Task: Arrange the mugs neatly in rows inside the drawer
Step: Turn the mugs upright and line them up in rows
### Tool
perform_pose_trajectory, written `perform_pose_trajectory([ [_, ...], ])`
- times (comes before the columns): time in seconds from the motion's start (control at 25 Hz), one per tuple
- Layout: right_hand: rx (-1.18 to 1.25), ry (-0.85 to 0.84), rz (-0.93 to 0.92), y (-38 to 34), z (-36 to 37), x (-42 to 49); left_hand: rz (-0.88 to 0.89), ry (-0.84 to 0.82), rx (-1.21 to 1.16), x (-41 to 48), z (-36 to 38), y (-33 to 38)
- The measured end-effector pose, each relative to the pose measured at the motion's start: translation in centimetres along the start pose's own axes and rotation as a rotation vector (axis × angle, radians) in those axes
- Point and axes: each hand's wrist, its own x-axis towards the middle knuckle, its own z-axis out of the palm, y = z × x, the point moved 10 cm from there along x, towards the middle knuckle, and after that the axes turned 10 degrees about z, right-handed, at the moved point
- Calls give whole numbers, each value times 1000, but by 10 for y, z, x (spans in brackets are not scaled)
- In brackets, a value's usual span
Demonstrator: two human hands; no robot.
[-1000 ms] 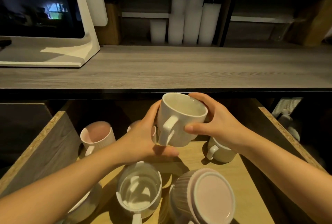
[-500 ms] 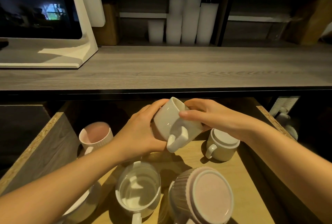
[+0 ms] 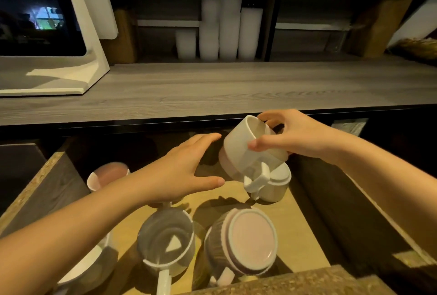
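**Tilted mug held over the drawer's back right**

The right hand [image 3: 300, 138] grips a white mug [image 3: 246, 150] at its rim, just above an upside-down mug [image 3: 276, 188] in the drawer [image 3: 307, 223]. The white mug's axis leans, with the mouth up-right, the base down-left and the handle pointing down. The left hand [image 3: 179, 171] is spread beside it, holding nothing.

The open drawer [image 3: 295, 231] has a pale wooden floor carrying several mugs. At the near edge stand an upright white mug [image 3: 166, 245] in the middle, a ribbed mug [image 3: 246, 238] upside down just right of it, and a half-hidden pale mug [image 3: 92, 268] at left. Farther back, a pink-lined mug [image 3: 107, 176] stands upright at left and a cream mug [image 3: 276, 183] sits upside down at right. The grey worktop [image 3: 236, 91] above bears a white stand [image 3: 59, 82] at left.
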Motion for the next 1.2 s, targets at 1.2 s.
perform_pose_trajectory([
  [1.2,-647,-232,68,116,72,-33,93,-337,29,-6,82,53],
])
